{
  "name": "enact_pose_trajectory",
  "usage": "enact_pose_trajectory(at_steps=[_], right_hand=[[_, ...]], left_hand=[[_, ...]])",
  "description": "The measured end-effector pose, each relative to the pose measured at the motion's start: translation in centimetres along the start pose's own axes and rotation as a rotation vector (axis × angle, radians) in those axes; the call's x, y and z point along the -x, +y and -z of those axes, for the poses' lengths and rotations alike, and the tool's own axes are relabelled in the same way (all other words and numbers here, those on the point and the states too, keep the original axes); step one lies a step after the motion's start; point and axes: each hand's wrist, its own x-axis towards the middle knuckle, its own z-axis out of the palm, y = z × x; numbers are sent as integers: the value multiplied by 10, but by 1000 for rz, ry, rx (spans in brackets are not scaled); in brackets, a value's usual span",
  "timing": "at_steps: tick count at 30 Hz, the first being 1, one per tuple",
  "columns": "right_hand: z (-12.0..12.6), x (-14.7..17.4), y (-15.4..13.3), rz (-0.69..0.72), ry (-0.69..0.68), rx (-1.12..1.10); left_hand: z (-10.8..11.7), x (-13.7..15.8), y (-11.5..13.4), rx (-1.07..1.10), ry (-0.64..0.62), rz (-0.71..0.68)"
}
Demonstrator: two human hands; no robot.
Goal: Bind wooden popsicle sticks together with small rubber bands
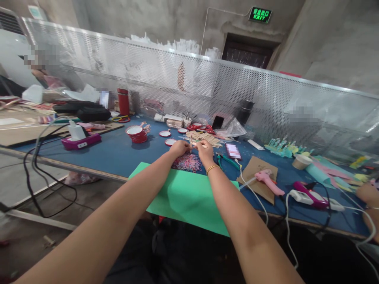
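Note:
My left hand [180,148] and my right hand [205,151] meet over the blue table, fingers closed in a pinch. Between them stands a small pale wooden stick [191,141], its lower part hidden by the fingers. The fingers cover whatever else they may hold. Just below lies a tangled heap of pink, blue and white loops [189,163], perhaps rubber bands. Behind my right hand, flat wooden sticks [209,138] are spread in a pile. Under my forearms, a green sheet [189,197] hangs over the table's front edge.
Round red-rimmed pieces [170,142] and a red stack [138,136] sit left of my hands. To the right are green-handled pliers [229,161], a phone [233,151] and a pink glue gun [269,183] on cardboard. Purple power strips [81,141] trail cables. A perforated metal screen [148,67] stands behind.

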Motion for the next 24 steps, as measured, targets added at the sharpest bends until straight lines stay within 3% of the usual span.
enact_pose_trajectory(at_steps=[5, 24], right_hand=[[2, 0, -2, -51, 29, -12], [3, 3, -5, -13, 10, 45]], left_hand=[[1, 1, 1, 3, 5, -10], [-1, -1, -3, 18, 0, -31]])
